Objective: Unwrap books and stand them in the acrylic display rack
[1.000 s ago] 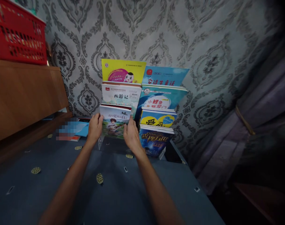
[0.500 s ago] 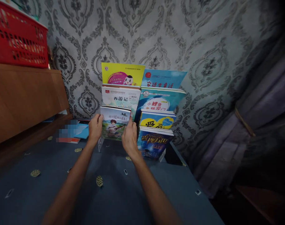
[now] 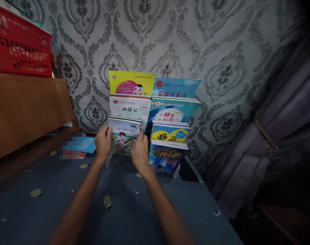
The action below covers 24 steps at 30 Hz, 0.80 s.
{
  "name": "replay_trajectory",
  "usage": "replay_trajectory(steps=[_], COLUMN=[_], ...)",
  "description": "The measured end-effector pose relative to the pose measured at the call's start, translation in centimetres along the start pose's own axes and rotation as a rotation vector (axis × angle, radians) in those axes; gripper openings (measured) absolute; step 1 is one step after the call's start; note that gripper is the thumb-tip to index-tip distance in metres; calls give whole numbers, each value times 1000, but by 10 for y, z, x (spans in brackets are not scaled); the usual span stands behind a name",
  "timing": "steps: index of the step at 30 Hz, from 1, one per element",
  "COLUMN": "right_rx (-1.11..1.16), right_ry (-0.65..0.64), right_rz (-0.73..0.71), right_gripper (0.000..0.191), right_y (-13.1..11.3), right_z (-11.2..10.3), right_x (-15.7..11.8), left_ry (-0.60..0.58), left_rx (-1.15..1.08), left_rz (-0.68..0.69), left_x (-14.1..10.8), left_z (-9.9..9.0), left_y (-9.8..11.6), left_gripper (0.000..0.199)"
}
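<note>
My left hand point(image 3: 103, 143) grips the left edge of a small book point(image 3: 124, 139) whose cover has a child with a guitar. On its right edge my right hand point(image 3: 140, 151) is closed too, thumb up along the side. The book stands upright at the front of a stepped clear stand point(image 3: 108, 161). Behind it rise a white book point(image 3: 130, 106) and a yellow book point(image 3: 129, 81). In the right-hand column are a dark blue book point(image 3: 166, 160), a yellow-and-blue book point(image 3: 170, 132), a teal book point(image 3: 180, 109) and a light blue book point(image 3: 179, 85).
A blue patterned cloth point(image 3: 124, 211) covers the surface under the stand. Flat blue and orange booklets point(image 3: 90, 144) lie to the left. Further left, a red basket point(image 3: 22, 44) sits on a wooden cabinet point(image 3: 32, 109). A tied curtain point(image 3: 246, 163) hangs at right, with patterned wall behind.
The view has shifted slightly, so everything appears a little lower. Both hands keep their hold on the small book, which shows no clear movement in the stand.
</note>
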State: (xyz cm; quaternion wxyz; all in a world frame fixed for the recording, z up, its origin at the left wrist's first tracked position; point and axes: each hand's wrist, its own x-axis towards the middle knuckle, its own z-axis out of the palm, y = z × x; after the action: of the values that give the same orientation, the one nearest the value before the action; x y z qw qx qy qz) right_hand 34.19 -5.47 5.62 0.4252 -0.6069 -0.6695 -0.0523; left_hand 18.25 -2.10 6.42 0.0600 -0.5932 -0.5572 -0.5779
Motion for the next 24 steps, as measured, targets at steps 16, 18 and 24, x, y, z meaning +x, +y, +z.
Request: replay_trajectory(steps=[16,18,24], right_rx=[-19,-7,31], right_ry=[-1,-14,-17], right_rz=[24,29,32], right_gripper=[62,61,57], right_y=[-2,-3,-5], right_z=[-2,-3,-7], right_x=[-1,0,0], left_ry=[7,0,-25], left_rx=[119,109,106], left_rz=[56,51,53], left_x=[1,1,1], left_z=[4,4,1], left_y=[-1,-2,-3], left_gripper=[31,32,34])
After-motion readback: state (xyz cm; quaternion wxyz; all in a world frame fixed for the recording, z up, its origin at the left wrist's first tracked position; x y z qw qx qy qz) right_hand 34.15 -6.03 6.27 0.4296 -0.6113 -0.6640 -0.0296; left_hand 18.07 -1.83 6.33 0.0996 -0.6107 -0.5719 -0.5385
